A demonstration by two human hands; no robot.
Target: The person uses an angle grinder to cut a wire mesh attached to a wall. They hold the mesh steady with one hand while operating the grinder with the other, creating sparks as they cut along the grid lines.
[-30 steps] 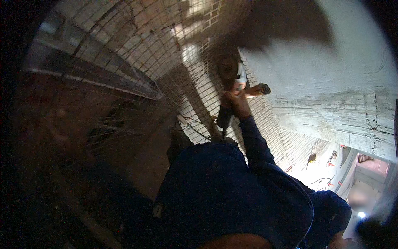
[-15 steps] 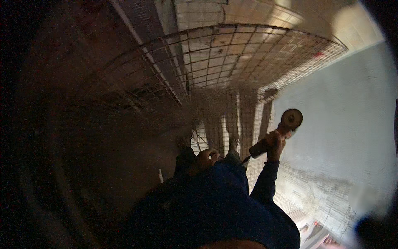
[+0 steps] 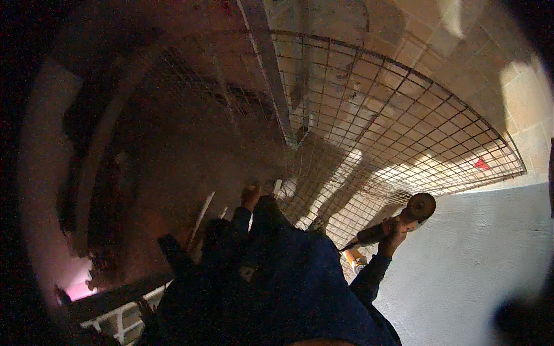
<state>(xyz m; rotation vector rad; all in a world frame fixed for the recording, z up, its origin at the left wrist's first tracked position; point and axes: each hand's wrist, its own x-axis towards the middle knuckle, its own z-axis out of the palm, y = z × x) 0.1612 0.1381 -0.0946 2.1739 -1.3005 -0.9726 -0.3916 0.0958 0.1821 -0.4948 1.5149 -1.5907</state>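
My right hand (image 3: 394, 235) is closed around the body of an angle grinder (image 3: 372, 232). The round disc (image 3: 421, 206) of the grinder points up and away to the right, in front of the pale wall and near the lower edge of a wire mesh panel (image 3: 431, 86). A dark cord runs from the grinder's rear toward my body. My left hand (image 3: 250, 197) is held low in front of me, left of centre, in deep shadow. Its fingers are too dark to make out.
A pale rough wall (image 3: 467, 259) fills the right side. Behind the mesh lies a tiled floor (image 3: 528, 95) with sunlit patches and a small red thing (image 3: 482, 165). An orange and white object (image 3: 356, 259) is below the grinder. White railings (image 3: 120, 323) show at the lower left.
My view has turned, so the mesh panel appears tilted down to the right. My left hand has shifted left and farther from my body. The grinder appears lower and farther right, still in my right hand.
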